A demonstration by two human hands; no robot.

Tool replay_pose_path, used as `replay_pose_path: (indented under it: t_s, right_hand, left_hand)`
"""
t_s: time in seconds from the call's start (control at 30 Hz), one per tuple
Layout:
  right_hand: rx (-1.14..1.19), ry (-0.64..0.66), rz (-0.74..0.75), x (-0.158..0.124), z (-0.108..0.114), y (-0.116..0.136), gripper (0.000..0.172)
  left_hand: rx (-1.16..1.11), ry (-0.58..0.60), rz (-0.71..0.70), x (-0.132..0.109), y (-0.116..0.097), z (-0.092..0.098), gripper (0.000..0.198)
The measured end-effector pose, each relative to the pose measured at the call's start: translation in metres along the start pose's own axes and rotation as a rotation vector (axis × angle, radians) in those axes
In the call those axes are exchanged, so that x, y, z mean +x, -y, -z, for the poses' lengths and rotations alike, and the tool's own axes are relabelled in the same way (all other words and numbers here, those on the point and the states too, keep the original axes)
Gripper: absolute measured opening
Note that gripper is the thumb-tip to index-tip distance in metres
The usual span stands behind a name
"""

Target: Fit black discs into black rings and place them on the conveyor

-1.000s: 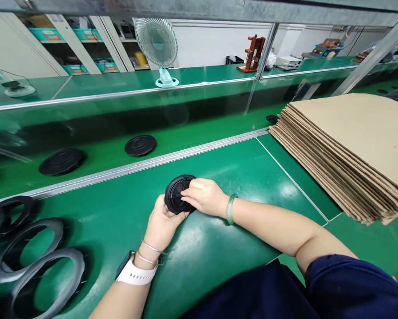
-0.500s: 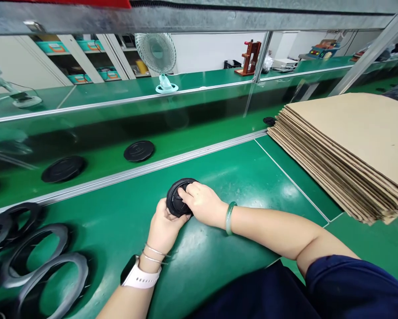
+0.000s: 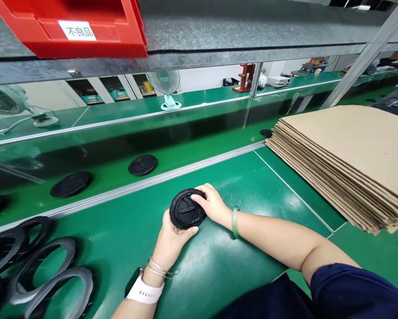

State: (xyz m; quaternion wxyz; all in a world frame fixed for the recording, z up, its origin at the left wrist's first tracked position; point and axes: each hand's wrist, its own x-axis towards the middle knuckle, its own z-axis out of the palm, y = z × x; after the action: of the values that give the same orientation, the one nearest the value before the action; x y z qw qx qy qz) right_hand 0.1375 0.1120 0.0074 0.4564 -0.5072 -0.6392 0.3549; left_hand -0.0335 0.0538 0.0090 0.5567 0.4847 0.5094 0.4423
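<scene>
Both hands are on it. The black disc (image 3: 187,209) sits right between them, low over the green desk (image 3: 252,177), straight ahead of the person's body. The left hand (image 3: 172,237) comes up from below, cupping the lower edge, with the thumb pressed along the bottom rim. The right hand (image 3: 214,206) closes in from the right, and its fingers (image 3: 199,196) curl over the upper right rim. So it's a two-handed grip, one hand under and one hand beside, and neither is nearer than the other because both are touching.

The disc is tilted with its face turned up toward the camera. It's round, so the outline has no long axis, but a raised bar across the face runs roughly left to right between the two hands. Whether the bottom edge rests on the desk is hard to tell.

On the belt (image 3: 112,155) beyond the metal rail lie two more dark discs (image 3: 142,164), well apart from the hands. Grey rings (image 3: 52,283) overlap at the near left. A stack of cardboard sheets (image 3: 352,150) fills the right side, and a red bin (image 3: 76,26) sits on the shelf overhead.
</scene>
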Motion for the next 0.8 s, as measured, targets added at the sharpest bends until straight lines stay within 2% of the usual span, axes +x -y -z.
replay_pose_path:
  t_s: [0.1,0.43,0.53,0.6,0.67,0.8]
  right_hand:
    - [0.041,-0.029,0.001,0.001,0.000,0.002,0.007]
    - [0.139,-0.101,-0.051,0.004,-0.002,0.000,0.012]
    - [0.242,0.043,-0.089,0.006,0.004,0.000,0.022]
    - [0.374,0.201,-0.133,0.005,0.009,0.003,0.041]
    - [0.450,0.296,-0.181,0.003,0.013,0.007,0.058]
    - [0.378,0.303,-0.207,0.001,0.016,0.010,0.051]
  left_hand:
    - [-0.014,0.052,-0.008,-0.002,0.001,0.000,0.074]
    - [-0.008,0.045,-0.025,0.001,-0.001,-0.002,0.070]
    - [-0.027,0.031,-0.011,0.002,-0.002,-0.004,0.069]
    - [0.003,0.037,-0.033,0.002,-0.002,-0.004,0.067]
    - [0.052,0.047,-0.075,0.000,0.000,-0.004,0.066]
    - [0.093,0.009,-0.116,-0.001,0.005,-0.001,0.069]
